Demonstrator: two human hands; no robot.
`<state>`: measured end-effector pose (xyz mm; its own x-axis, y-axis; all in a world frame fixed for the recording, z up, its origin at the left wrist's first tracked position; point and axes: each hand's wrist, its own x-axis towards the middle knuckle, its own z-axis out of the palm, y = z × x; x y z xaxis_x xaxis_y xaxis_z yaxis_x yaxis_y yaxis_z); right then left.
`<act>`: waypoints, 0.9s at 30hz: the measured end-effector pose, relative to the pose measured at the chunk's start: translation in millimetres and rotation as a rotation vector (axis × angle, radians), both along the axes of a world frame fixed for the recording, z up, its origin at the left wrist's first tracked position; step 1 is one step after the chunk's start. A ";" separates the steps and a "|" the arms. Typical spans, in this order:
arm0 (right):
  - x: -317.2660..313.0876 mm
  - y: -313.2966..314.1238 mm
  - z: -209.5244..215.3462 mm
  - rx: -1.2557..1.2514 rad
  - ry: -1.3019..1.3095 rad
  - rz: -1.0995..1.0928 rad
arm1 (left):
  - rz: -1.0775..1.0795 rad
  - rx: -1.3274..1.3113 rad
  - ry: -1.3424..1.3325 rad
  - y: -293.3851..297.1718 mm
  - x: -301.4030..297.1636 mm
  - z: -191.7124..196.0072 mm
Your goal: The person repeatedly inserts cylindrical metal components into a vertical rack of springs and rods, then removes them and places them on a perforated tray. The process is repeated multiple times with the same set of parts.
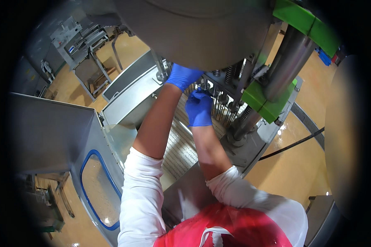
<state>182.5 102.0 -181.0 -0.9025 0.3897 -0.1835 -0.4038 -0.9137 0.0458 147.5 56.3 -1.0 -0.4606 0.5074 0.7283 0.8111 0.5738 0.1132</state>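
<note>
Both my hands wear blue gloves and reach into a steel machine with a row of thin metal needles (221, 114). My left hand (182, 77) is up under the large round steel housing (185, 37), and its fingers are hidden there. Just below and to the right of it, my right hand (199, 109) is closed, with fingers curled together beside the needle row. Whatever those fingers pinch is too small to make out. Springs (230, 75) and round metal fittings (223, 98) sit to the right of my hands. Beneath my forearms lies a perforated metal bed (179, 148).
Green clamp blocks (264, 101) hold a thick steel column (290, 57) on the right. At left, a steel door (53, 131) with a blue-edged window (83, 181) stands open. A dark cable (292, 144) runs over the tan floor. Another steel machine (90, 53) stands at far left.
</note>
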 end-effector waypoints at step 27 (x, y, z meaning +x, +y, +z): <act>224.8 57.3 62.5 1.928 0.237 0.509 | -0.172 0.338 -0.613 -19.9 13.2 11.8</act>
<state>407.3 159.4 -118.6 -0.9118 -0.3586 0.2002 -0.2756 0.1730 -0.9456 160.7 36.4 10.8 -0.7705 0.4019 0.4948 0.6208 0.2967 0.7257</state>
